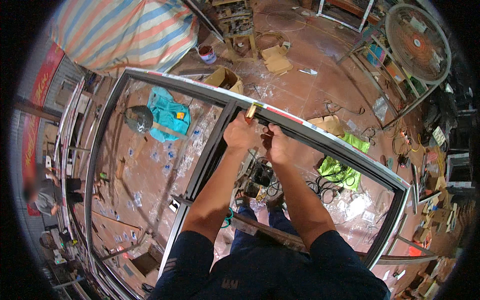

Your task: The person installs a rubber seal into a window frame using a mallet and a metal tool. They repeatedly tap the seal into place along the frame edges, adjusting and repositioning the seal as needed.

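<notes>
A: What does the workshop look like?
B: A reddish tiled floor, streaked white and strewn with scraps, spreads beneath a large dark frame edged in white and divided by a crossbar.
A: And around it?
B: A striped tarp in blue, orange and white drapes a heap at upper left. Along the left wall hangs a red banner, a second person in a grey top near it. A round fan stands at upper right.
A: Anything smaller?
B: A teal cloth shows through the frame's left half, a lime-green sheet through the right. Beyond the far side sit a cardboard box and a bucket.
A: The worker's hands?
B: Both are near where crossbar meets far side. The right hand has its fingers curled inward; whether it pinches anything cannot be told. Just beside it, the left hand is wrapped around a small orange-and-gold piece, its tip pointing at the frame's far side.
</notes>
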{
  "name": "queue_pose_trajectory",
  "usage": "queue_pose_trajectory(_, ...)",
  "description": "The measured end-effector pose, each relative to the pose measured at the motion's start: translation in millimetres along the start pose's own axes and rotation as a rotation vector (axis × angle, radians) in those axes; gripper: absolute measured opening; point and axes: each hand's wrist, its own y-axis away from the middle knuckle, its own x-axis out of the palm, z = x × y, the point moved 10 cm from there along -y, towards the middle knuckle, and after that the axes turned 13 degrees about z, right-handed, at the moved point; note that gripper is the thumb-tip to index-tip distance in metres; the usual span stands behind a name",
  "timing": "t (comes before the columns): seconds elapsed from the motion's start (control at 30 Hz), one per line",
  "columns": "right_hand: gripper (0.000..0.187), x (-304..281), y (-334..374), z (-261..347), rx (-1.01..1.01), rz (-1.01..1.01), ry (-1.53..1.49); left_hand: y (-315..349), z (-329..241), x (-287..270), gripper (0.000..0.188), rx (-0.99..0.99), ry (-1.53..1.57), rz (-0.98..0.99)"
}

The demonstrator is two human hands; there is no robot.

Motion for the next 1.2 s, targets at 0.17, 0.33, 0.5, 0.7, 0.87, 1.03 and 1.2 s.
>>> queue_pose_trajectory(0.17, 0.007, 2, 13, 12, -0.015, -0.159, -0.013, 39, 44, 12, 0.044, 0.014, 0.244, 0.152)
queue_pose_trajectory(0.33, 0.010, -9, 2, 4, -0.050, -0.151, -0.125, 104, 66, 8, 0.039, -0.029, 0.541, 0.321)
queue_pose_trajectory(0.5, 0.011, 2, 6, 6, -0.091, -0.072, -0.040, 71, 54, -52, 0.030, 0.122, 0.073, -0.038)
queue_pose_trajectory(0.7, 0.016, 4, -1, 2, -0.075, 0.002, -0.034, 13, 23, -70, 0.029, 0.098, -0.163, -0.105)
queue_pose_trajectory(0.87, 0.016, 0, 2, 4, -0.071, -0.031, -0.027, 4, 1, -61, 0.029, 0.067, -0.308, -0.140)
queue_pose_trajectory(1.03, 0.015, -5, -2, 3, -0.104, -0.067, -0.119, -9, -9, -56, 0.029, 0.055, -0.369, -0.139)
queue_pose_trajectory(1.2, 0.016, -6, -4, 2, -0.108, -0.017, -0.078, -21, -8, -47, 0.029, 0.030, -0.562, 0.023)
